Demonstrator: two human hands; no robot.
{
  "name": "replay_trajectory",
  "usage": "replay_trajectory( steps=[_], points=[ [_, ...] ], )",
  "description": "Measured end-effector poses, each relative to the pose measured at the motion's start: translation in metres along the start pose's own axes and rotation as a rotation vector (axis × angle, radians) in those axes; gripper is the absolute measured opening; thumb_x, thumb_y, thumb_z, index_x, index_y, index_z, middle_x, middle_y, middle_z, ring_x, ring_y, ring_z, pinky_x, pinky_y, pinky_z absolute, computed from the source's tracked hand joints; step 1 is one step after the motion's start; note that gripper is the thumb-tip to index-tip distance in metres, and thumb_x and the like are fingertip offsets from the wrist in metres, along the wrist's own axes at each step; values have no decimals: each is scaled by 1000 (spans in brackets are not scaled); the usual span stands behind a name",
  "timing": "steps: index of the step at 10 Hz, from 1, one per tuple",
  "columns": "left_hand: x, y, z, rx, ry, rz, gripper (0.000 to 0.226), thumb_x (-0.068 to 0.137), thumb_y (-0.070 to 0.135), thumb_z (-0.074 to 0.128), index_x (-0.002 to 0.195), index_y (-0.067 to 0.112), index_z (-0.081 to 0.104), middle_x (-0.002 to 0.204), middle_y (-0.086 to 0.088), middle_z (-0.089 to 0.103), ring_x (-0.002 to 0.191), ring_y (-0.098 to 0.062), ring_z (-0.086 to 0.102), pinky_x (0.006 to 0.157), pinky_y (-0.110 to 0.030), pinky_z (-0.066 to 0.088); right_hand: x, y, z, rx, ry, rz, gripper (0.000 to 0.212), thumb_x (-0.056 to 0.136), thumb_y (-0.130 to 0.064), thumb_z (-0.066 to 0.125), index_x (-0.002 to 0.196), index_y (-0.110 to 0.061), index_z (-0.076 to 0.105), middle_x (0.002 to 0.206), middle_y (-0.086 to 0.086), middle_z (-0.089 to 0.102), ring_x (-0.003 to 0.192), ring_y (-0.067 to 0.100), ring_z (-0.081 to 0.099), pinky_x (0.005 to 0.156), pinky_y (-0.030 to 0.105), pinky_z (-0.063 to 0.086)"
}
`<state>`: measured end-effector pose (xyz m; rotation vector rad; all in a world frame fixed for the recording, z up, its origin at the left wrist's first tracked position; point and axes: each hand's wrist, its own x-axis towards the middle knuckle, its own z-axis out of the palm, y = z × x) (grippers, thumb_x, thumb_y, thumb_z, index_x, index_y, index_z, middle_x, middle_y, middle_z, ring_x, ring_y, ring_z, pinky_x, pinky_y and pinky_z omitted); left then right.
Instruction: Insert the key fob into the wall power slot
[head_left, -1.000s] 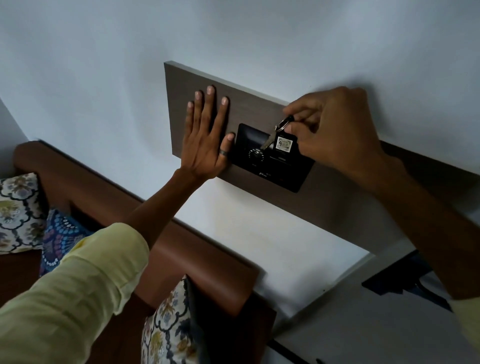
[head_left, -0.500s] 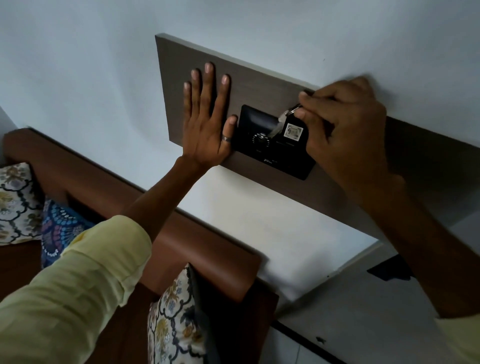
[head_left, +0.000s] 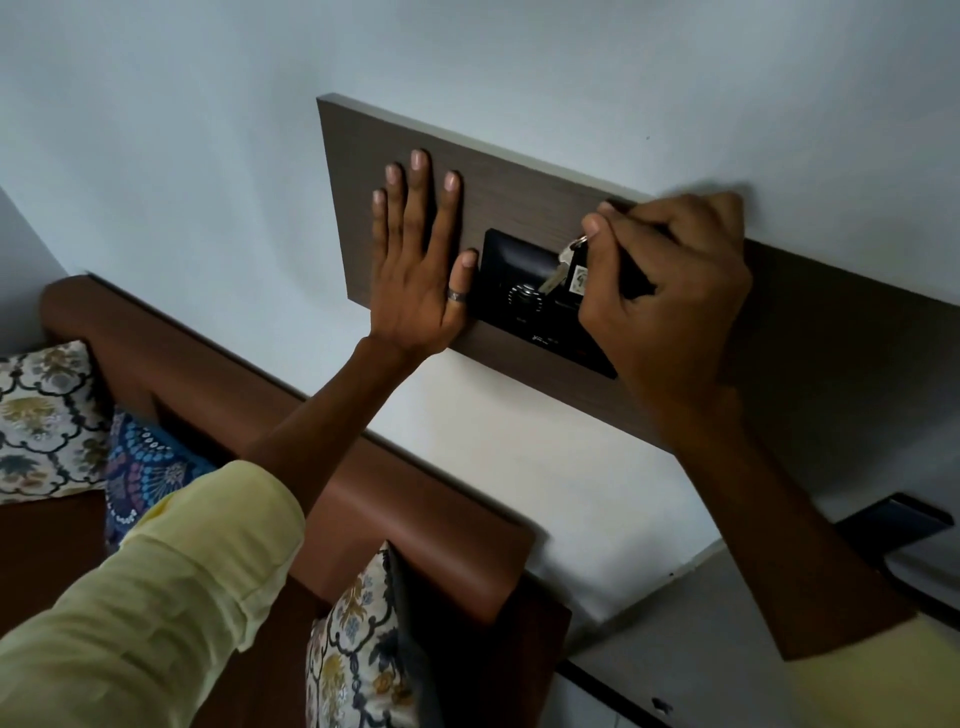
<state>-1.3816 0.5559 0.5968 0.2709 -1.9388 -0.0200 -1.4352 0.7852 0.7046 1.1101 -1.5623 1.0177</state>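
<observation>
A black switch plate (head_left: 511, 260) with a round dial (head_left: 525, 300) is set in a brown wooden panel (head_left: 519, 192) on the white wall. My right hand (head_left: 670, 301) is shut on a black key fob with a small white sticker (head_left: 577, 280), pressed against the plate's right part. A metal key (head_left: 553, 278) hangs from its ring over the plate. The slot itself is hidden behind the fob and my fingers. My left hand (head_left: 421, 265) lies flat on the panel, fingers spread, thumb touching the plate's left edge.
A brown padded headboard (head_left: 322, 441) runs below the panel. Patterned cushions (head_left: 47, 421) lie at the left, and another cushion (head_left: 358, 660) leans at the bottom centre. A dark shelf edge (head_left: 904, 525) sticks out at the right.
My right hand has moved the fob down and in against the plate's right side, now covering more of it. The left hand stays flat on the panel.
</observation>
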Motion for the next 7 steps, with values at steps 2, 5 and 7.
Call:
replay_trajectory(
  steps=[2,5,7],
  points=[
    [-1,-3,6,5,-1,-7,64,114,39,27,167,3,22,170,-36,21,161,-54,14,136,-61,9,-15,-4,5,24,63,130,11,93,-6,74,85,-1,80,73,12,71,72,29,60,68,22,39],
    [5,0,-3,29,-67,-47,67,114,44,23,166,4,16,170,-37,20,163,-38,1,135,-57,4,-25,-1,13,53,119,140,10,94,-12,74,91,-5,80,75,9,71,77,20,56,68,25,46],
    [18,28,-42,63,-63,-65,69,114,49,26,171,11,18,177,-26,12,165,-47,4,135,-60,0,-15,-4,-16,-30,-20,-4,20,99,-14,63,111,-4,75,100,10,76,90,25,60,79,38,51]
  ],
)
